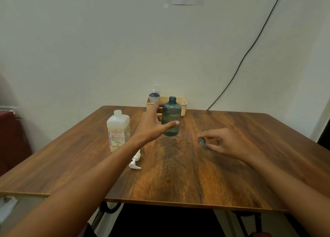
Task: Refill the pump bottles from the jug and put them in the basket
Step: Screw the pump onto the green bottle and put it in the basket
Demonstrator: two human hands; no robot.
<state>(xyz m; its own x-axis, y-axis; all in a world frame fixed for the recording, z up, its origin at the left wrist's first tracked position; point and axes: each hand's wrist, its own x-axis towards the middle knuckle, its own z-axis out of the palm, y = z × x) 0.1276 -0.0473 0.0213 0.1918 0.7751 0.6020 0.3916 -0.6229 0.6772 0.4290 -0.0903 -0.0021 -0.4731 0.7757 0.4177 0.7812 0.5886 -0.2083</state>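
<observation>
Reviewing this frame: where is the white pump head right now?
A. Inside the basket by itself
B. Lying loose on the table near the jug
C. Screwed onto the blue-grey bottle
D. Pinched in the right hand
B: the white pump head lies on its side on the table in front of the jug, while the blue-grey bottle by the left hand has a bare open neck.
</observation>
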